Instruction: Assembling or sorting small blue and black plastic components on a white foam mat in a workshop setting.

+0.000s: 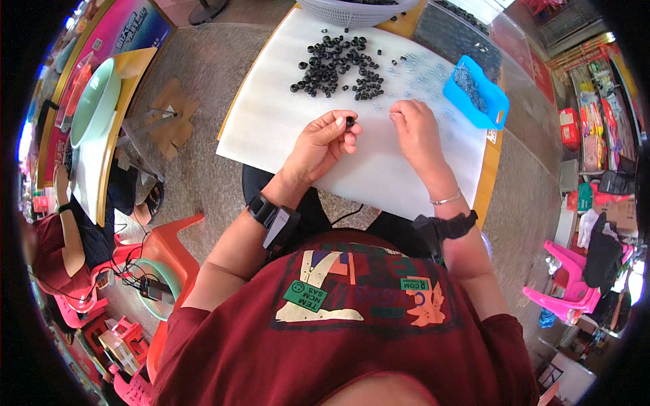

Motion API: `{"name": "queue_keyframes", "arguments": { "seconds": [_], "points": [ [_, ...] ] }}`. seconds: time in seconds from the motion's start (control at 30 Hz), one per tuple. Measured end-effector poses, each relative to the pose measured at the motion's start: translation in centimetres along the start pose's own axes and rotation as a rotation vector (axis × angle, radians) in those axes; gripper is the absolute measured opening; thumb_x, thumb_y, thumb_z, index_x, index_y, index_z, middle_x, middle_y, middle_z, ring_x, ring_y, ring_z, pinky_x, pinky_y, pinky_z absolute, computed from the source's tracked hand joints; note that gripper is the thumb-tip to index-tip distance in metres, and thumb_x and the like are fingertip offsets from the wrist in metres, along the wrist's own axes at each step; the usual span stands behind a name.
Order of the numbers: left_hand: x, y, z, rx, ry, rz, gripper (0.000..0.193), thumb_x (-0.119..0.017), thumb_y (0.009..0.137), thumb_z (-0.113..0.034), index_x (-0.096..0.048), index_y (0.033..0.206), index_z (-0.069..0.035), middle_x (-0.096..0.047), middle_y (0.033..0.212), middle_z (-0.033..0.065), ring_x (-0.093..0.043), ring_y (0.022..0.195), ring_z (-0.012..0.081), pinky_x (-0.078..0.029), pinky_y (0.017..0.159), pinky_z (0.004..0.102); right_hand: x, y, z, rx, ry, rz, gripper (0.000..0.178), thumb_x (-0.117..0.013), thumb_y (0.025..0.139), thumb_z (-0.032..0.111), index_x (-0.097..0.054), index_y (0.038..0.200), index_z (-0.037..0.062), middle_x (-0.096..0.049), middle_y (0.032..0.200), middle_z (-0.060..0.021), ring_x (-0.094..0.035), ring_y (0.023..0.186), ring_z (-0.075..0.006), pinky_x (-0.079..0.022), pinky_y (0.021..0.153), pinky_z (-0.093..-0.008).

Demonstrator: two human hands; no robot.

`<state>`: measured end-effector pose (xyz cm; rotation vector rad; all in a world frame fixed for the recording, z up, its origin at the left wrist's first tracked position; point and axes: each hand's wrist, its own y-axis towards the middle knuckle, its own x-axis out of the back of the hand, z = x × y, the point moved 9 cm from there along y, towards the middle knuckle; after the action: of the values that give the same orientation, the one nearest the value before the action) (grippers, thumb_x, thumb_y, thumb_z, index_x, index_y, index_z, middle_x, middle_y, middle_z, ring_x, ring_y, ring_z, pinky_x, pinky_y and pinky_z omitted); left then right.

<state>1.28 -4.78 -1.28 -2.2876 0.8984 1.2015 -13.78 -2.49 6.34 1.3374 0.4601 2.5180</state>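
Between the thumb and forefinger of my left hand [319, 143] is a small black ring-like part [350, 122], held above the white work surface [261, 135]. To its right, my right hand [418, 135] is closed in a pinch, apart from the left. What its fingertips hold, if anything, is too small to make out. Beyond my left hand lies a loose pile of similar black parts [332, 62]. Small clear pieces [423, 68] are scattered on the sheet past my right hand. A blue tray [500, 120] at the right holds more of these.
A pale plastic basket [347, 15] with black parts stands at the far edge. Left of me are an orange chair [172, 247] and another table with a green basin [96, 101], where a person [57, 254] sits. A pink chair [565, 287] stands at the right.
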Motion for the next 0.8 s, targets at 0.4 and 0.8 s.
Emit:
{"name": "queue_keyframes", "arguments": {
  "seconds": [0.4, 0.8],
  "points": [
    [-0.2, 0.2, 0.0, -0.012, 0.030, -0.091, 0.024, -0.050, 0.099, -0.015, -0.056, 0.116, 0.002, -0.065, 0.098, 0.0070, -0.065, 0.081, 0.0119, -0.057, 0.075, 0.0265, -1.1, -0.1, 7.5, 0.198, 0.197, -0.156, 0.008, -0.060, 0.084, 0.006, -0.063, 0.091, 0.0056, -0.058, 0.087, -0.0086, -0.055, 0.084, -0.0288, -0.045, 0.076, -0.0397],
    [1.4, -0.3, -1.8, -0.132, -0.050, -0.151, 0.023, -0.050, 0.098, -0.010, -0.056, 0.115, 0.003, -0.065, 0.095, 0.0101, -0.065, 0.079, 0.0141, -0.057, 0.077, 0.0274, 0.4, 0.5, 4.0, -0.031, 0.338, -0.114, 0.007, -0.064, 0.080, 0.006, -0.062, 0.086, 0.0031, -0.061, 0.089, -0.0102, -0.056, 0.085, -0.0302, -0.045, 0.078, -0.0391]
  ]
}}
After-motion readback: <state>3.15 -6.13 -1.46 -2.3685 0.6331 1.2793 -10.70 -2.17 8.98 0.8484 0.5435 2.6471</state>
